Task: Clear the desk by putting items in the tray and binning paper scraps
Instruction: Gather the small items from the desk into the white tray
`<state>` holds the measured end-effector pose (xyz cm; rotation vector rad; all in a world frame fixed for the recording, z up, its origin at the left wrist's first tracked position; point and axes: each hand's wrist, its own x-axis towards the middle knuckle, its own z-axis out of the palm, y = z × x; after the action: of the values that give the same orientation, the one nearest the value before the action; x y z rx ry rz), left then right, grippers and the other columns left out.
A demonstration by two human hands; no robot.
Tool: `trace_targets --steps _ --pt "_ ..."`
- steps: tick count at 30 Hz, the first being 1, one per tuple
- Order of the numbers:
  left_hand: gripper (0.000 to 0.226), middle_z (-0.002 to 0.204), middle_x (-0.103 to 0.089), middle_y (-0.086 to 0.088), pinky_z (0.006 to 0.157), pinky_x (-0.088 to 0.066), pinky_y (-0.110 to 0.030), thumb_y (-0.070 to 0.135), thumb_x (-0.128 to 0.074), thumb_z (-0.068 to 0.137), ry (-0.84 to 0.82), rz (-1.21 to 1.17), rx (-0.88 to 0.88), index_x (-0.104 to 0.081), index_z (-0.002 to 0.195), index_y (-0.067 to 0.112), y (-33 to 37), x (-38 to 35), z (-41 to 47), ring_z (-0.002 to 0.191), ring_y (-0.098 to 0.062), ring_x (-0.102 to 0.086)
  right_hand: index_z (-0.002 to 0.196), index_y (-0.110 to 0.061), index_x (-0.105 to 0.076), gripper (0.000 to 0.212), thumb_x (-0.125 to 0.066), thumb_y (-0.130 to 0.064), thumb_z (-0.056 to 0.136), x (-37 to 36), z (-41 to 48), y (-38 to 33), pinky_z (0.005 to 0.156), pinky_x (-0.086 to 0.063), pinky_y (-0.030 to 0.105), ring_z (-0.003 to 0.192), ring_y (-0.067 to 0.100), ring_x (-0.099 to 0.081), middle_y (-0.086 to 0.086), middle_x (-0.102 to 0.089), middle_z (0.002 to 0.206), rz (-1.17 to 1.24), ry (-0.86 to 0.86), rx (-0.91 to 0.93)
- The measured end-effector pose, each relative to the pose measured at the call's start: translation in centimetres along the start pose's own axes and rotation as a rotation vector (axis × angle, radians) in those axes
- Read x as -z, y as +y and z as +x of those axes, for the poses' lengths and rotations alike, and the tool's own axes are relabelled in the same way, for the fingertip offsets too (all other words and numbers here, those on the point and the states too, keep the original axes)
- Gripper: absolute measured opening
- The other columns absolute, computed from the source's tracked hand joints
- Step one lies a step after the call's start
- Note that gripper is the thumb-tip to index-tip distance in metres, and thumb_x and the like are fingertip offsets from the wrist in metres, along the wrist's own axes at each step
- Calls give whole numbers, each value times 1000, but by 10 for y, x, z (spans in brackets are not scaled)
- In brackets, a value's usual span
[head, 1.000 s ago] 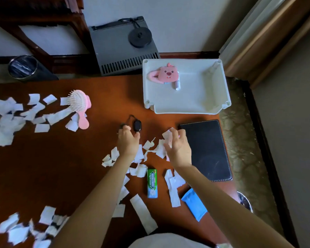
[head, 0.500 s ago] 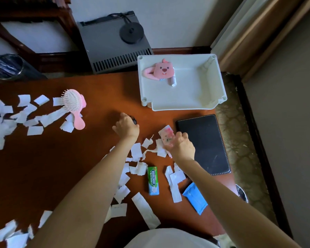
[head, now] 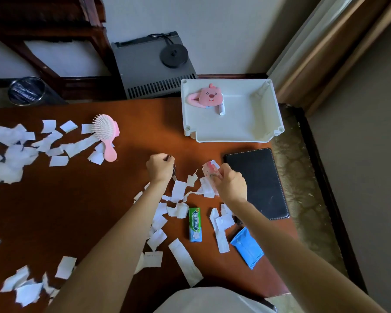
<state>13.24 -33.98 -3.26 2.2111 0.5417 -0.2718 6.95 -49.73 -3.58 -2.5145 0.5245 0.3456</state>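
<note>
Nearest us, gum pack [head: 195,224] and paper scraps [head: 178,193] lie just short of both grips. Our left hand [head: 159,168] curls round a small dark item [head: 173,175], mostly hidden; right hand [head: 231,185] pinches a pink-printed packet [head: 209,169]. Beyond the right grip sits the tray [head: 235,138], bin [head: 26,91] far left. We'd worry scraps cling to the packet, ending up in the tray.

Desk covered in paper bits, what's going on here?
A person is tidying a desk. The left hand grips a small dark item, mostly hidden in the fist; the right hand pinches a pink-printed packet. The white tray holds only a pink toy-faced thing and a small white tube. The pink hairbrush, gum pack, blue packet and black folder lie on the desk among paper scraps. The bin stands beyond the desk's far left.
</note>
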Motion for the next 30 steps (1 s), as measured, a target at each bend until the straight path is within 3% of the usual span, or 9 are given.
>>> trace_targets --steps 4,9,11,14,16,18,23,27,30 --pt "22 101 -72 -17 71 -44 -18 10 -57 91 49 14 -156 -71 100 -5 10 12 -15 91 -27 -67 88 -13 -50 24 -48 -36 95 11 -2 -5 46 -27 13 56 12 -49 1 -55 74 29 17 24" --pt "21 98 -72 -16 73 -49 -24 11 -58 91 109 73 -453 -69 99 -5 29 24 -31 89 -27 -67 70 -16 -41 33 -49 -36 94 35 -3 -12 46 -22 14 46 5 -39 0 -50 62 124 92 101" --pt "20 91 -72 -17 60 -44 -16 11 -61 89 130 34 -543 -67 94 -7 43 28 -37 79 -23 -65 75 -12 -46 30 -50 -35 94 46 -1 -16 47 -24 13 48 4 -42 3 -56 67 180 130 122" --pt "20 92 -71 -16 58 -42 -13 12 -62 89 124 -30 -619 -63 90 -8 67 30 -40 79 -23 -64 95 -1 -59 30 -51 -30 94 61 8 -19 48 -27 12 59 16 -53 13 -68 84 227 200 142" --pt "20 87 -67 -14 53 -35 -6 11 -59 90 115 -71 -625 -61 89 -9 87 26 -37 78 -19 -59 105 0 -60 33 -50 -29 95 70 18 -18 48 -28 12 70 24 -61 15 -70 90 240 234 140" --pt "18 80 -57 -6 49 -30 -14 10 -58 90 93 -128 -597 -59 86 -7 107 19 -31 70 -17 -51 104 0 -62 37 -49 -33 95 77 31 -17 47 -29 15 71 27 -62 15 -71 88 264 249 118" --pt "15 86 -53 -6 48 -36 -12 14 -51 95 -37 -262 -451 -44 85 5 145 -5 -3 74 -16 -48 91 1 -61 50 -42 -46 95 93 74 -11 59 -36 29 66 25 -53 9 -60 73 306 271 -4" --pt "16 86 -55 -11 48 -34 -9 14 -52 93 -46 -246 -411 -45 81 7 158 -28 26 79 -18 -49 96 -3 -61 45 -42 -44 95 100 124 -7 75 -53 41 82 33 -64 15 -69 87 319 264 -105" --pt "18 80 -60 -17 50 -28 -16 10 -58 89 -26 -197 -430 -50 73 5 161 -43 48 76 -18 -50 104 -3 -60 37 -43 -36 96 98 158 -5 81 -49 38 95 35 -63 17 -68 100 281 190 -148"
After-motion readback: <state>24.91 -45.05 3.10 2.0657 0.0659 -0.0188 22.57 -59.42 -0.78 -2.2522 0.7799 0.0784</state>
